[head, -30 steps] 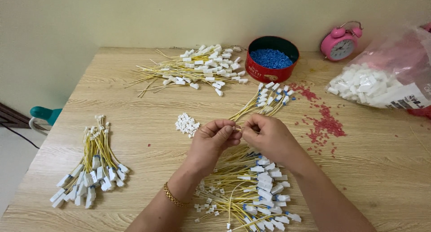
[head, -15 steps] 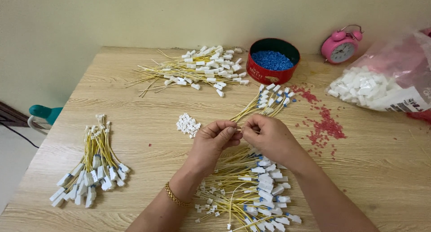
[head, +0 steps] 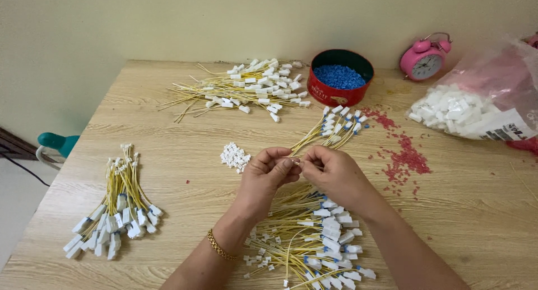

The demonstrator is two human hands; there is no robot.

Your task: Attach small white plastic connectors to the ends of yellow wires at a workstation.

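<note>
My left hand (head: 268, 176) and my right hand (head: 333, 175) meet fingertip to fingertip above the middle of the wooden table (head: 185, 166). Between the pinched fingers is the end of a thin yellow wire; a small part may be there too, but it is too small to make out. Right below the hands lies a heap of yellow wires with white and blue connectors (head: 314, 242). A little pile of small white connector pieces (head: 234, 156) sits just left of my left hand. A fan of yellow wires with white ends (head: 335, 128) lies just beyond the hands.
A bundle of finished yellow wires (head: 115, 211) lies at the left. Another wire heap (head: 246, 89) is at the back. A red round tin of blue pellets (head: 340, 83), a pink alarm clock (head: 425, 57), a plastic bag of white parts (head: 476, 107) and spilled red granules (head: 404, 154) are at the right.
Both hands stay in the same place, with only slight finger movement at the wire end. Nothing else on the table has moved.
</note>
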